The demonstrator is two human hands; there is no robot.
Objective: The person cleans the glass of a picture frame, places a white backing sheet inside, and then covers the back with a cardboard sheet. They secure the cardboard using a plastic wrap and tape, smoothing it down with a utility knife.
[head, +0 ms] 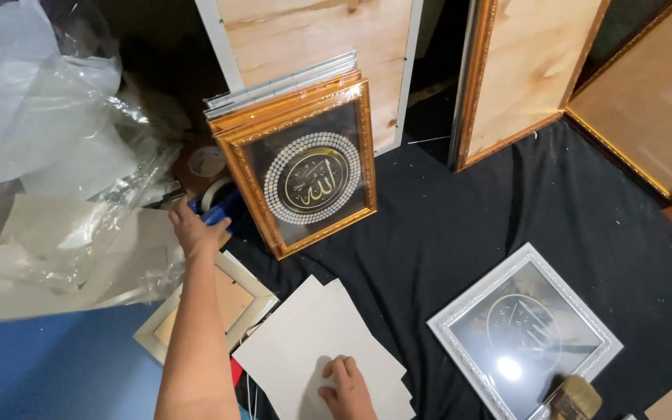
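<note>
Left hand (196, 232) reaching out, fingers closed on a blue tape dispenser (219, 208) beside the gold frame (305, 171). Right hand (346, 389) flat, fingers spread on grey card sheets (313, 342). Farther right, silver frame (524, 330) lying on black cloth (460, 225).

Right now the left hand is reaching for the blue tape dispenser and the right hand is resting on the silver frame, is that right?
Not quite. In the head view the right hand rests flat on the stack of white boards, not on the silver frame, which lies apart on the black cloth. The left hand is indeed at the blue tape dispenser.
</note>
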